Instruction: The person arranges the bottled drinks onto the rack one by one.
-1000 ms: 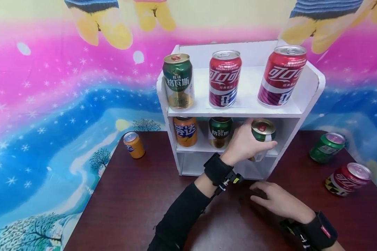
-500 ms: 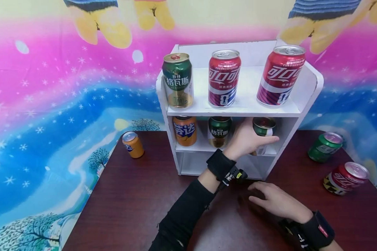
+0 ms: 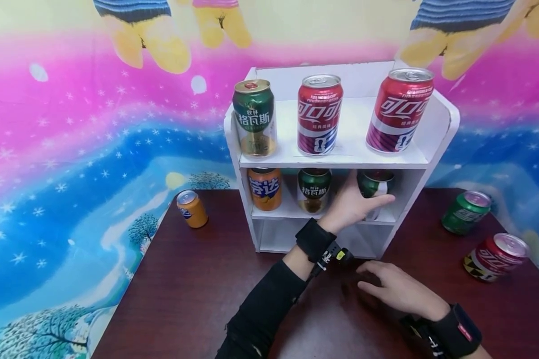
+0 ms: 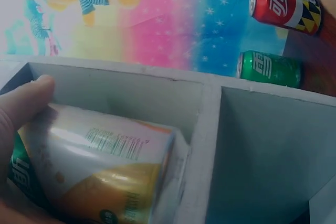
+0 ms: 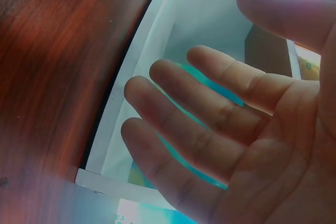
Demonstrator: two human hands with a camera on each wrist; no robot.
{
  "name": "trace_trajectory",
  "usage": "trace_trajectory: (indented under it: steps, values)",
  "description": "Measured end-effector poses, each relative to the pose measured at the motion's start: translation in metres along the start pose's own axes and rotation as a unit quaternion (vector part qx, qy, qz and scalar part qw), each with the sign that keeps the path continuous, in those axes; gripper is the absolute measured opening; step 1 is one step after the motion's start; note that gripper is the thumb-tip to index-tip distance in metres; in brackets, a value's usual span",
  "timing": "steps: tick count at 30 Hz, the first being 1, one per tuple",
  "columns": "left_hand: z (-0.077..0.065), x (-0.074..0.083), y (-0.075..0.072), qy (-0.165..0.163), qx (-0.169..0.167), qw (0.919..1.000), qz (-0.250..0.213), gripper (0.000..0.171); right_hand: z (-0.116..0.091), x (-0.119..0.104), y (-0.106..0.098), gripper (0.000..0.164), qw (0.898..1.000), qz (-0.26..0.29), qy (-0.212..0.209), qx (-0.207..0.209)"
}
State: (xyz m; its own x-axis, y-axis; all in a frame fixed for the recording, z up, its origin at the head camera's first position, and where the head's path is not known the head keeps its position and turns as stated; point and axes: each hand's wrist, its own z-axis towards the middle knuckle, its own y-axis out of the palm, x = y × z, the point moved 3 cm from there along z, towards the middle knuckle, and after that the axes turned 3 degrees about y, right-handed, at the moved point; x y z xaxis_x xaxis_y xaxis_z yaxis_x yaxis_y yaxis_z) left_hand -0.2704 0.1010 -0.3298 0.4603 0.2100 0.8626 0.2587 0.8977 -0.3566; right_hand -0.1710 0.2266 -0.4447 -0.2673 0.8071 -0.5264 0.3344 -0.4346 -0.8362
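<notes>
In the head view my left hand point(image 3: 348, 203) holds a green-and-gold kvass can point(image 3: 372, 184) in the right part of the white rack's middle shelf. The thumb lies along the can's front right side, and the other fingers are largely hidden. In the left wrist view the can's point(image 4: 105, 161) barcode side shows, its base close to the shelf board. Just left of the hand stand another kvass can point(image 3: 314, 191) and an orange Fanta can point(image 3: 265, 189). My right hand point(image 3: 402, 289) is in front of the rack, holding nothing, its fingers spread loosely in the right wrist view.
The white rack point(image 3: 328, 163) carries a kvass can point(image 3: 254, 117) and two red cola cans point(image 3: 320, 114) on top. An orange can point(image 3: 191, 209) stands left on the brown table point(image 3: 184, 299); a green can point(image 3: 467, 212) and a red can point(image 3: 495, 257) stand right.
My left hand has pushed the kvass can a little further into the middle shelf, and its top now sits lower and further under the upper board. My right hand has barely moved.
</notes>
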Motion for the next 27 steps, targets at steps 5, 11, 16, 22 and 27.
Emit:
trace_trajectory:
  steps: [5,11,16,22,27]
  values:
    - [-0.007,-0.011,0.003,-0.022,-0.016,0.9992,0.028,0.091,0.001,0.001,-0.001,0.03,1.0,-0.01,0.006,0.004]
    - [-0.007,-0.021,0.007,-0.017,-0.027,0.9973,0.066,0.083,0.002,0.002,0.001,0.03,1.0,-0.009,-0.001,0.003]
    - [-0.004,-0.024,0.008,-0.015,-0.032,0.9969,0.071,0.08,0.002,0.002,-0.001,0.03,1.0,-0.003,-0.006,0.0]
    - [-0.004,-0.026,0.01,0.004,-0.02,0.9973,0.071,0.08,0.003,0.003,0.0,0.029,1.0,0.0,0.005,-0.001]
    - [-0.006,-0.026,0.012,0.0,-0.006,0.9972,0.075,0.08,0.003,0.004,0.0,0.029,1.0,-0.004,0.012,-0.003]
